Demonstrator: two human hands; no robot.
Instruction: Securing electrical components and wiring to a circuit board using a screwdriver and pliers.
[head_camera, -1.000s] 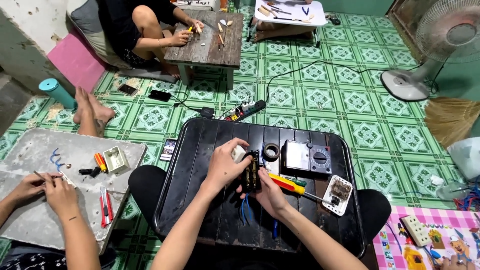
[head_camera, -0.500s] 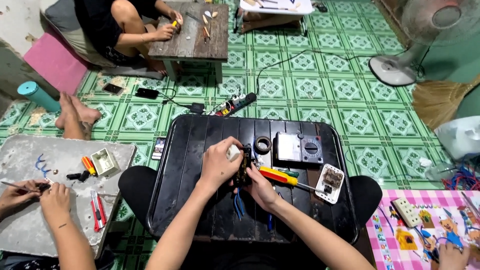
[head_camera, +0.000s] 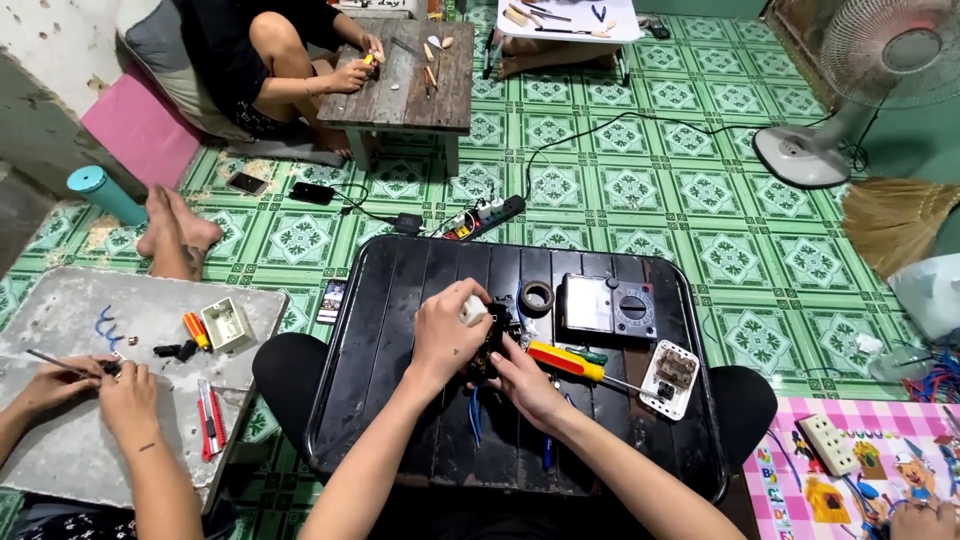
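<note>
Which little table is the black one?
The black table right under the person's own hands; the one at left is grey, the far one brown wood.

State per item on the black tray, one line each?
left hand: gripping a small black part
right hand: gripping the same part from below
screwdriver: lying flat, not held
multimeter: lying face up
tape roll: lying flat
white socket: lying with its inside showing

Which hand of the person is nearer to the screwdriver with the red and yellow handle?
The right. The right hand lies just beside the screwdriver, nearly touching its handle. The left hand is farther, beyond the small black part both hands hold.
</note>
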